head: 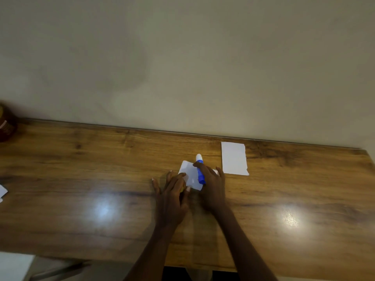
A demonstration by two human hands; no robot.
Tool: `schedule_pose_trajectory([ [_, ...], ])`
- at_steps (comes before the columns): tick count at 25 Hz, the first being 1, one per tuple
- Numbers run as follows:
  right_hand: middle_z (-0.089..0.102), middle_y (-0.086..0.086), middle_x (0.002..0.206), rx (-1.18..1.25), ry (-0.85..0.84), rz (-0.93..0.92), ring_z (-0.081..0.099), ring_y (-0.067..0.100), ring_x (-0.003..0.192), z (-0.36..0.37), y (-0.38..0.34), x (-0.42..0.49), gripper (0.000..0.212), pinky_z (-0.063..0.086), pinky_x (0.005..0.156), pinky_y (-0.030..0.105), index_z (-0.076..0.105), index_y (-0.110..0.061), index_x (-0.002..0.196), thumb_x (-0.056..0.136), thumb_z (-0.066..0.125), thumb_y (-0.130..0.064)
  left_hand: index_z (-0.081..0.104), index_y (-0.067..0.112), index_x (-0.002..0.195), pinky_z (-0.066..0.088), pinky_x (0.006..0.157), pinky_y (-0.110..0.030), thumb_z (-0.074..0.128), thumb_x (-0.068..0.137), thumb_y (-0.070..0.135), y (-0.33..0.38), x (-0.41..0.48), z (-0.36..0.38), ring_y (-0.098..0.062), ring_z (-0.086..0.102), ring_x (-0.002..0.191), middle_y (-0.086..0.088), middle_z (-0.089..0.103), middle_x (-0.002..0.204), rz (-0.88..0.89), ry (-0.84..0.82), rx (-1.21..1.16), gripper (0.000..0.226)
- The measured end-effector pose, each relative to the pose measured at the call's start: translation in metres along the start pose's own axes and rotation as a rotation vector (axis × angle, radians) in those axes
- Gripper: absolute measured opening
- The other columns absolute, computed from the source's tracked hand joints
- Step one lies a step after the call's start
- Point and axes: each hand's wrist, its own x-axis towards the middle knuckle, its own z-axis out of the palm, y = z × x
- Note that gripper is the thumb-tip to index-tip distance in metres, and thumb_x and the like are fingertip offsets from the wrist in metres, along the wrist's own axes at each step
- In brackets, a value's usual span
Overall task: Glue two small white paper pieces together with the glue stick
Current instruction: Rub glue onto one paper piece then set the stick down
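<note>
A small white paper piece [190, 173] lies on the wooden table [81, 179] near its middle. My right hand [211, 180] grips a blue glue stick [200, 171], whose white end points away from me over that paper. My left hand [172, 191] rests on the paper's near left corner, fingers spread, with something yellow partly hidden under its fingers. A second, larger white paper piece [234, 158] lies flat to the right, apart from both hands, close to the table's far edge.
A beige wall [182, 57] rises right behind the table's far edge. A dark red-brown jar [6, 126] stands at the far left. White paper scraps [2, 192] lie at the left edge. Bright light reflections mark the tabletop.
</note>
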Motion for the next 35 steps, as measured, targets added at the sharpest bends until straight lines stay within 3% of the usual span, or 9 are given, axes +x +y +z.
schedule_pose_trajectory([
  [4, 0.045, 0.013, 0.138, -0.100, -0.391, -0.194, 0.030, 0.031, 0.132, -0.026, 0.006, 0.032, 0.057, 0.016, 0.112, 0.047, 0.041, -0.018, 0.128, 0.077, 0.064, -0.004, 0.055, 0.010, 0.114, -0.005, 0.110, -0.054, 0.042, 0.085, 0.028, 0.004, 0.000, -0.001, -0.026, 0.029, 0.135, -0.013, 0.059, 0.126, -0.030, -0.019, 0.024, 0.036],
  [6, 0.059, 0.013, 0.122, -0.013, -0.241, -0.264, 0.050, 0.028, 0.115, -0.023, 0.005, 0.032, 0.047, 0.037, 0.103, 0.044, 0.052, -0.015, 0.119, 0.075, 0.067, -0.009, 0.055, 0.011, 0.114, -0.006, 0.111, -0.054, 0.045, 0.086, 0.024, 0.003, 0.000, -0.001, -0.027, 0.030, 0.136, -0.014, 0.058, 0.127, -0.041, -0.029, 0.039, 0.032],
  [7, 0.066, 0.009, 0.108, 0.149, -0.078, -0.235, 0.059, 0.019, 0.098, -0.018, 0.002, 0.026, 0.036, 0.044, 0.092, 0.034, 0.059, -0.016, 0.110, 0.075, 0.068, -0.015, 0.054, 0.011, 0.114, -0.007, 0.111, -0.053, 0.047, 0.086, 0.020, 0.002, 0.000, -0.001, -0.027, 0.029, 0.136, -0.013, 0.057, 0.128, -0.047, -0.028, 0.042, 0.030],
  [9, 0.067, -0.006, 0.085, 0.529, 0.163, -0.062, 0.061, 0.003, 0.073, -0.002, -0.008, 0.012, 0.017, 0.048, 0.071, 0.013, 0.063, -0.027, 0.092, 0.076, 0.064, -0.022, 0.054, 0.012, 0.114, -0.010, 0.111, -0.051, 0.050, 0.084, 0.016, 0.001, 0.000, -0.001, -0.026, 0.028, 0.137, -0.012, 0.056, 0.130, -0.062, -0.029, 0.039, 0.031],
  [11, 0.060, -0.013, 0.081, 0.712, 0.262, 0.094, 0.060, 0.004, 0.069, 0.013, -0.013, 0.005, 0.017, 0.050, 0.062, 0.007, 0.059, -0.024, 0.092, 0.078, 0.064, -0.016, 0.054, 0.012, 0.115, -0.012, 0.110, -0.051, 0.050, 0.082, 0.015, 0.000, 0.000, 0.000, -0.027, 0.026, 0.137, -0.013, 0.055, 0.130, -0.057, -0.029, 0.044, 0.034],
  [14, 0.061, -0.003, 0.080, 0.628, 0.220, 0.121, 0.059, 0.013, 0.071, 0.021, -0.014, 0.007, 0.016, 0.050, 0.062, 0.013, 0.056, -0.011, 0.091, 0.077, 0.064, -0.006, 0.055, 0.010, 0.113, -0.009, 0.110, -0.052, 0.047, 0.079, 0.016, -0.002, 0.001, 0.000, -0.027, 0.027, 0.136, -0.015, 0.056, 0.129, -0.045, -0.030, 0.058, 0.035],
  [22, 0.062, 0.000, 0.074, 0.517, 0.097, 0.065, 0.056, 0.006, 0.064, 0.024, -0.013, 0.008, 0.008, 0.046, 0.061, 0.012, 0.062, -0.010, 0.084, 0.077, 0.066, -0.013, 0.056, 0.009, 0.110, -0.011, 0.110, -0.051, 0.053, 0.080, 0.016, -0.003, 0.001, 0.003, -0.027, 0.029, 0.136, -0.014, 0.054, 0.131, -0.050, -0.032, 0.086, 0.031],
  [26, 0.063, 0.006, 0.074, 0.464, 0.267, 0.058, 0.055, 0.011, 0.062, 0.025, -0.011, 0.007, 0.009, 0.044, 0.058, 0.012, 0.062, -0.004, 0.083, 0.075, 0.066, -0.006, 0.056, 0.009, 0.112, -0.009, 0.109, -0.053, 0.059, 0.078, 0.021, -0.002, 0.002, 0.002, -0.029, 0.033, 0.134, -0.014, 0.058, 0.126, -0.043, -0.020, 0.107, 0.036],
  [35, 0.065, 0.015, 0.084, 0.460, 0.645, 0.310, 0.058, 0.021, 0.068, 0.026, -0.007, 0.012, 0.019, 0.038, 0.058, 0.010, 0.059, -0.003, 0.093, 0.077, 0.066, -0.011, 0.056, 0.009, 0.115, -0.007, 0.109, -0.053, 0.055, 0.077, 0.029, 0.005, -0.001, 0.000, -0.031, 0.037, 0.131, -0.018, 0.059, 0.124, -0.062, -0.002, 0.103, 0.043],
])
